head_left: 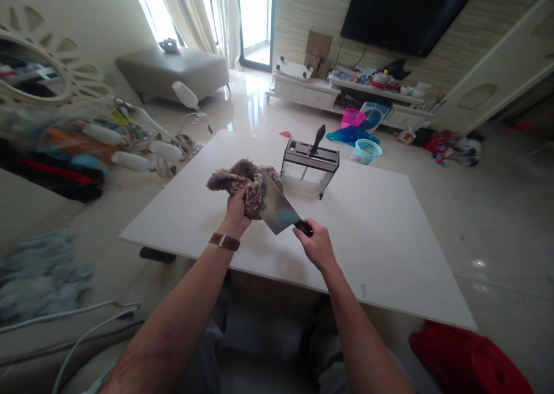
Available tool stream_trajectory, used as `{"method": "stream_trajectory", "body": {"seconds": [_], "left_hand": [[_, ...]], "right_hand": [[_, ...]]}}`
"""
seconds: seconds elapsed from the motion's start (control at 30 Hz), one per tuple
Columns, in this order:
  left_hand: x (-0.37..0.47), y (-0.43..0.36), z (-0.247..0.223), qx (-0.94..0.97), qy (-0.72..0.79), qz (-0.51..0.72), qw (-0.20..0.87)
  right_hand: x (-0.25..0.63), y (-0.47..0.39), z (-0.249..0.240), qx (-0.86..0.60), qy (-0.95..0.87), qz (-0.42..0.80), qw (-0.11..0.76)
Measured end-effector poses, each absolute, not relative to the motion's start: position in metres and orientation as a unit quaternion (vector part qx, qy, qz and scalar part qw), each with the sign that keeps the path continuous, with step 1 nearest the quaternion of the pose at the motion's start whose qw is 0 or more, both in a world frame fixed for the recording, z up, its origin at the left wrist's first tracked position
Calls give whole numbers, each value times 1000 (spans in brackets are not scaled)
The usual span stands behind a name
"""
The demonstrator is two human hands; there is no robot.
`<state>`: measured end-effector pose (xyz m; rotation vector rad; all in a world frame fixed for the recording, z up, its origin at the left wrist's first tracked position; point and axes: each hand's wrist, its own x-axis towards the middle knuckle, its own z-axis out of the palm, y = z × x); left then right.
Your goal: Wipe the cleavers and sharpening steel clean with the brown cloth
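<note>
My left hand (238, 212), with a brown watch strap at the wrist, grips a shaggy brown-and-white cloth (242, 180). The cloth is bunched around the far end of a wide cleaver blade (279, 206), above the white table. In my right hand (315, 241) is the cleaver's black handle (303, 228). The blade points up and left toward the cloth, which hides its far edge. Behind the blade stands a knife block (310, 166) with clear sides and a dark frame, one black-handled tool (319, 139) upright in its top.
The white table (372, 232) spans the middle, with a small red piece (285, 134) at its far edge. Beyond it are a blue basket (366, 150), a pink basket (352, 117) and a low cabinet (303, 91). A lamp (160, 150) stands left; a red object (471, 359) is at lower right.
</note>
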<state>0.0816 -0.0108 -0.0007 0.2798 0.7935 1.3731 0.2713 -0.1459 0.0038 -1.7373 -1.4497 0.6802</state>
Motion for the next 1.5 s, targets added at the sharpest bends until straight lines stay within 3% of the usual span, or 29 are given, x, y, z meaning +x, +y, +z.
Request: {"method": "stream_trajectory", "body": {"seconds": [0.43,0.8,1.13,1.5], "left_hand": [[130,-68,-6,282,425,471,720],[117,-52,0,276,454,514,674],[131,-67,-7,272,423,473,724],[119,-50,1,311,452,490,677]], "right_hand": [[261,-142,-14,-687,-488,284,457],[267,-142,-6,-700,-475,249,472],[254,-147,-2,-703,-511,211,448],[265,-143,-4,-698,-470,255,476]]}}
